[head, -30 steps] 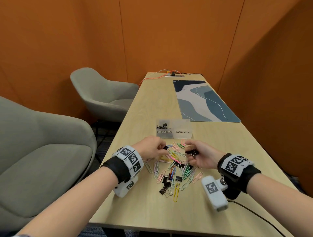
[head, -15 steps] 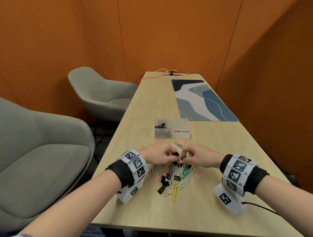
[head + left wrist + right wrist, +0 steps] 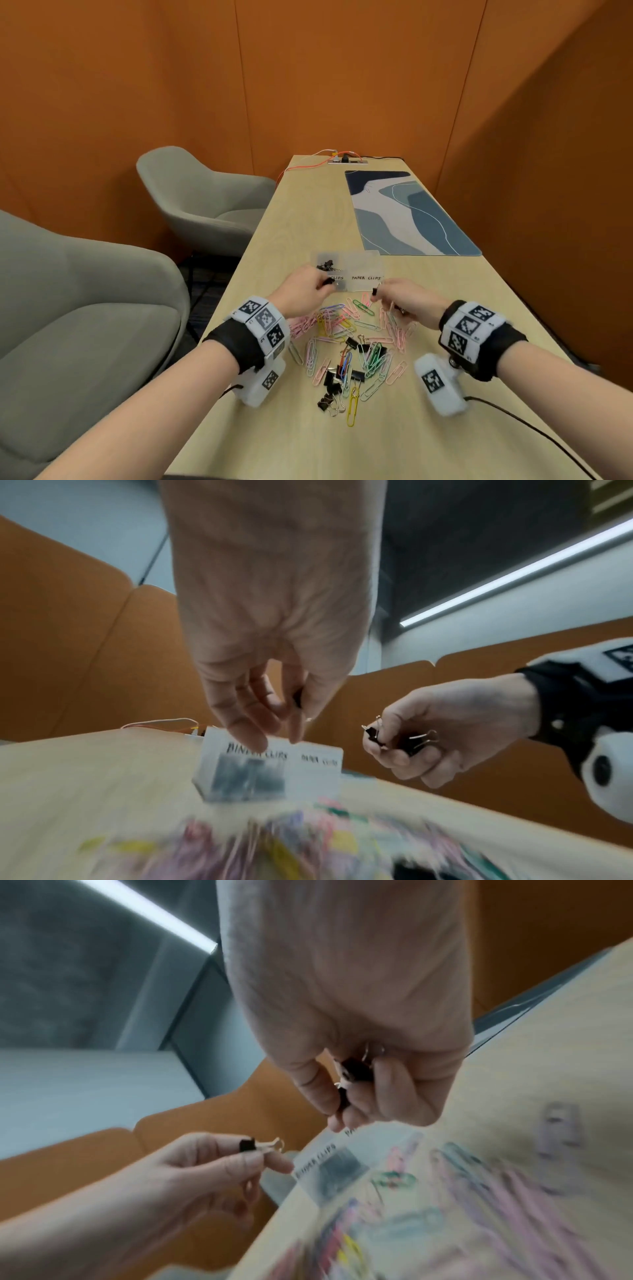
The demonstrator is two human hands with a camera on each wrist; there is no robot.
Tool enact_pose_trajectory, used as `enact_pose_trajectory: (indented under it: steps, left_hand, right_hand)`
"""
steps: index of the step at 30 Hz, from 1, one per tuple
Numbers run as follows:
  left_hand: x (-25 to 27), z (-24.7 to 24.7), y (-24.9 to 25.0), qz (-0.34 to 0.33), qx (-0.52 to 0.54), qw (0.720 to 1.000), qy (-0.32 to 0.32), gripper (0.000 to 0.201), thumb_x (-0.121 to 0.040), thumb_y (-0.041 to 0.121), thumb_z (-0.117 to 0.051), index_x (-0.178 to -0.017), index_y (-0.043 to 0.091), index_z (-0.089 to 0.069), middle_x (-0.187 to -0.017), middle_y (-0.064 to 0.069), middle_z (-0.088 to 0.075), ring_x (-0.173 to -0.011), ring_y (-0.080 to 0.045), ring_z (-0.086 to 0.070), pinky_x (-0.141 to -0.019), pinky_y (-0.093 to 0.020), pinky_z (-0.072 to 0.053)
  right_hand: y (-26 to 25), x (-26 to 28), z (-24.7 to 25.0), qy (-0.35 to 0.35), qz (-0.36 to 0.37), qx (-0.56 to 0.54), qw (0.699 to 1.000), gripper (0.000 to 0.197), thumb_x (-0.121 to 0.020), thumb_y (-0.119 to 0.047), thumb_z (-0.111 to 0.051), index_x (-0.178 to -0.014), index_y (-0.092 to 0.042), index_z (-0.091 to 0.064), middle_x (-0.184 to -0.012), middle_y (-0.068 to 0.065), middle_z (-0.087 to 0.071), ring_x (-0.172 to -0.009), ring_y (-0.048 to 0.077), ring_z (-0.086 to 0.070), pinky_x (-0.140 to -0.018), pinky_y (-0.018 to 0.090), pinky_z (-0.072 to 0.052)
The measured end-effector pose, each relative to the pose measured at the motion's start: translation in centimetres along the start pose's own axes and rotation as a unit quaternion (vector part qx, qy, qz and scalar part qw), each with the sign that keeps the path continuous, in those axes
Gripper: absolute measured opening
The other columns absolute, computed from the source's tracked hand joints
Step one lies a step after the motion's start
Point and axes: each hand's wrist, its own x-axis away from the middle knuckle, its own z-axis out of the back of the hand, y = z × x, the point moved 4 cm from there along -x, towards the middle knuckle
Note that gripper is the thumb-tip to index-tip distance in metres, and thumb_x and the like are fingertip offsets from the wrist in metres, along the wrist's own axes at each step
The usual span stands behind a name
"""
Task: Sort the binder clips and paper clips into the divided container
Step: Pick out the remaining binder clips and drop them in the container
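Observation:
The clear divided container (image 3: 363, 265) stands beyond the pile, with "BINDER CLIPS" on its left half and "PAPER CLIPS" on its right. A few black binder clips (image 3: 325, 265) lie in the left half. My left hand (image 3: 325, 284) pinches a small black binder clip (image 3: 248, 1144) just in front of that half. To the right, my right hand (image 3: 376, 295) grips two black binder clips (image 3: 413, 744) by the front right corner. Coloured paper clips and black binder clips lie in a mixed pile (image 3: 349, 346) on the table below both wrists.
The wooden table (image 3: 308, 219) runs away from me, with a blue patterned mat (image 3: 404, 212) at the far right and a cable strip (image 3: 346, 159) at the far end. Two grey armchairs (image 3: 205, 202) stand left of the table. Orange walls close in on both sides.
Both hands have lifted off the pile and moved forward to the container's front, drawing apart. Each carries binder clips.

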Motion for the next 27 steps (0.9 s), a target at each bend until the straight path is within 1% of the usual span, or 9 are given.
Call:
enact_pose_trajectory:
  steps: [5, 9, 12, 13, 15, 18, 21, 24, 27]
  left_hand:
    - [-3.9, 2.6, -0.7, 0.106, 0.008, 0.993, 0.044, 0.031, -0.092, 0.015, -0.051, -0.062, 0.009, -0.053, -0.054, -0.002, -0.045, -0.060, -0.024, -0.045, -0.050, -0.028, -0.030]
    - [-6.0, 2.5, -1.1, 0.150, -0.004, 0.988, 0.019, 0.014, -0.085, 0.008, -0.058, -0.081, 0.005, -0.071, -0.077, -0.007, -0.060, -0.082, -0.028, -0.062, -0.070, -0.032, -0.051]
    - [-6.1, 2.6, -1.5, 0.156, 0.004, 0.988, 0.014, 0.016, -0.082, 0.005, -0.057, -0.071, 0.015, -0.061, -0.093, -0.011, -0.064, -0.094, -0.029, -0.066, -0.086, -0.037, -0.055]
    - [-5.9, 2.7, -1.6, 0.153, 0.001, 0.988, 0.019, 0.012, -0.083, 0.006, -0.056, -0.080, 0.013, -0.065, -0.102, -0.012, -0.067, -0.101, -0.030, -0.065, -0.088, -0.036, -0.054]
    - [-5.1, 3.1, -2.1, 0.146, -0.021, 0.988, 0.032, 0.027, -0.086, 0.011, -0.053, -0.108, 0.013, -0.068, -0.116, -0.010, -0.066, -0.111, -0.029, -0.060, -0.091, -0.034, -0.049]
    - [-3.0, 3.2, -1.8, 0.112, -0.060, 0.992, -0.003, 0.025, -0.085, 0.017, -0.055, -0.104, 0.018, -0.071, -0.109, -0.008, -0.069, -0.104, -0.027, -0.063, -0.083, -0.031, -0.049]
    - [-0.9, 1.8, 0.0, 0.056, -0.064, 0.990, -0.108, 0.018, -0.083, 0.015, -0.061, -0.096, 0.013, -0.074, -0.100, -0.007, -0.073, -0.083, -0.017, -0.061, -0.070, -0.025, -0.043]
    - [0.9, -0.2, 1.8, 0.010, -0.045, 0.985, -0.168, 0.016, -0.082, 0.012, -0.065, -0.094, 0.008, -0.074, -0.099, -0.007, -0.074, -0.077, -0.012, -0.055, -0.069, -0.024, -0.044]
    - [2.0, -2.2, 2.5, -0.013, -0.043, 0.981, -0.189, 0.015, -0.079, 0.013, -0.068, -0.093, 0.010, -0.073, -0.098, -0.006, -0.073, -0.077, -0.012, -0.056, -0.071, -0.024, -0.047]
  right_hand:
    - [-4.0, -3.3, 1.0, -0.026, -0.040, -0.142, 0.989, 0.016, -0.090, -0.007, -0.045, -0.076, -0.008, -0.053, -0.064, 0.007, -0.049, -0.048, 0.013, -0.036, -0.036, 0.018, -0.030]
    - [-6.7, -5.7, 0.4, -0.050, -0.057, -0.103, 0.992, 0.019, -0.092, -0.003, -0.043, -0.075, -0.005, -0.052, -0.065, 0.009, -0.050, -0.049, 0.014, -0.044, -0.038, 0.019, -0.037]
    - [-7.8, -7.1, -0.6, -0.051, -0.073, -0.073, 0.993, 0.020, -0.092, 0.000, -0.045, -0.073, -0.004, -0.050, -0.063, 0.011, -0.048, -0.052, 0.016, -0.045, -0.034, 0.018, -0.041]
    - [-8.2, -7.4, -0.9, -0.045, -0.074, -0.073, 0.994, 0.021, -0.091, 0.002, -0.045, -0.071, -0.004, -0.048, -0.063, 0.011, -0.047, -0.052, 0.016, -0.045, -0.034, 0.017, -0.042]
    - [-8.9, -8.3, -1.4, -0.032, -0.074, -0.099, 0.992, 0.022, -0.090, 0.005, -0.044, -0.070, -0.003, -0.045, -0.064, 0.011, -0.044, -0.053, 0.018, -0.045, -0.040, 0.020, -0.050]
    - [-9.7, -8.8, -2.2, -0.026, -0.069, -0.096, 0.993, 0.017, -0.091, 0.001, -0.044, -0.074, -0.002, -0.043, -0.071, 0.016, -0.049, -0.060, 0.024, -0.051, -0.073, 0.029, -0.053]
    - [-10.1, -8.0, -2.2, 0.011, -0.037, -0.048, 0.998, 0.011, -0.093, -0.004, -0.043, -0.097, 0.005, -0.049, -0.094, 0.022, -0.053, -0.088, 0.035, -0.061, -0.092, 0.039, -0.053]
    - [-9.9, -7.1, -1.5, 0.038, 0.024, 0.020, 0.999, 0.037, -0.095, -0.003, -0.039, -0.128, 0.012, -0.045, -0.110, 0.025, -0.053, -0.104, 0.034, -0.060, -0.099, 0.043, -0.050]
    - [-9.4, -4.6, -0.6, 0.068, 0.081, 0.058, 0.993, 0.037, -0.093, -0.002, -0.032, -0.121, 0.002, -0.056, -0.103, 0.014, -0.054, -0.091, 0.025, -0.056, -0.092, 0.040, -0.054]
